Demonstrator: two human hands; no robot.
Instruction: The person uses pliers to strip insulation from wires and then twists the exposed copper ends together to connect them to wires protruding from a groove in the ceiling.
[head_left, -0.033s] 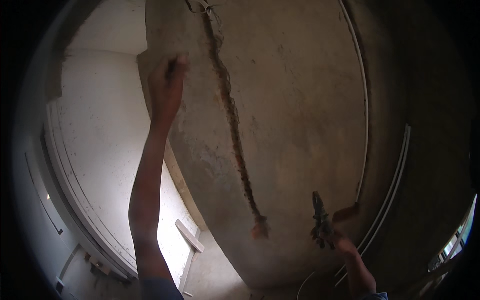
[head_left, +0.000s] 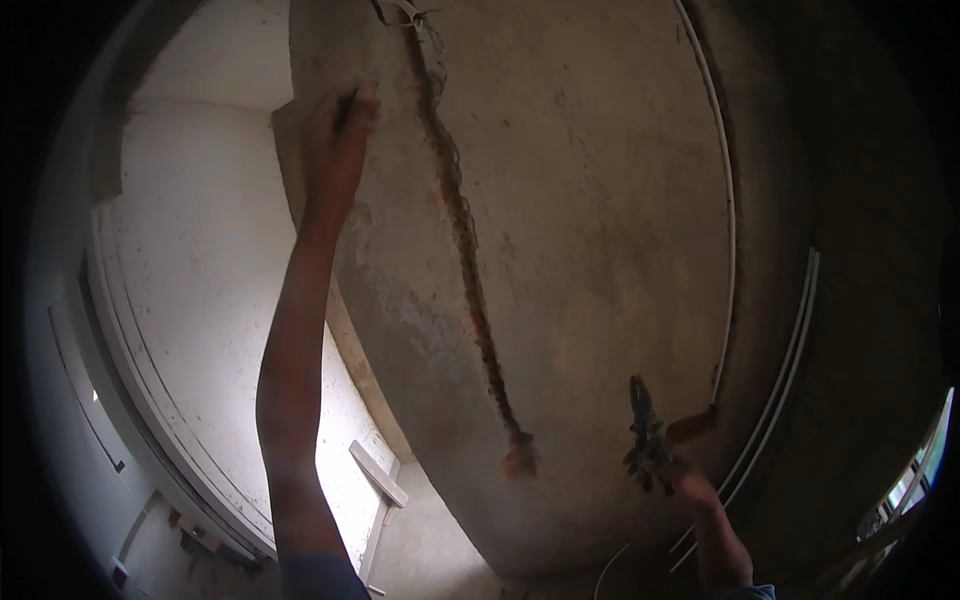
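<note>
Raised in front of the bare plaster wall [head_left: 590, 200], my left hand [head_left: 335, 160] is closed, its fingers curled together. A dark spot shows between the fingers, but blur hides what they hold, if anything. It is nearest to a rough chased groove [head_left: 462, 225] that runs down the wall, with pale and dark wires [head_left: 408, 14] at its top. Lower right, my right hand [head_left: 690, 482] is wrapped round a pair of pliers [head_left: 645, 430], their dark jaws pointing up. The pliers are in front of the wall, beside the lower end of another groove; I cannot tell whether they touch it.
A white conduit [head_left: 731, 230] runs down the right groove. Two pale pipes [head_left: 790, 370] stand farther right. A bright opening with a white wall [head_left: 200, 250] lies to the left, with a wooden board [head_left: 378, 473] on the floor. A window [head_left: 915, 480] glows far right.
My left hand has risen slightly. The pliers in my right hand have shifted a little up and to the right.
</note>
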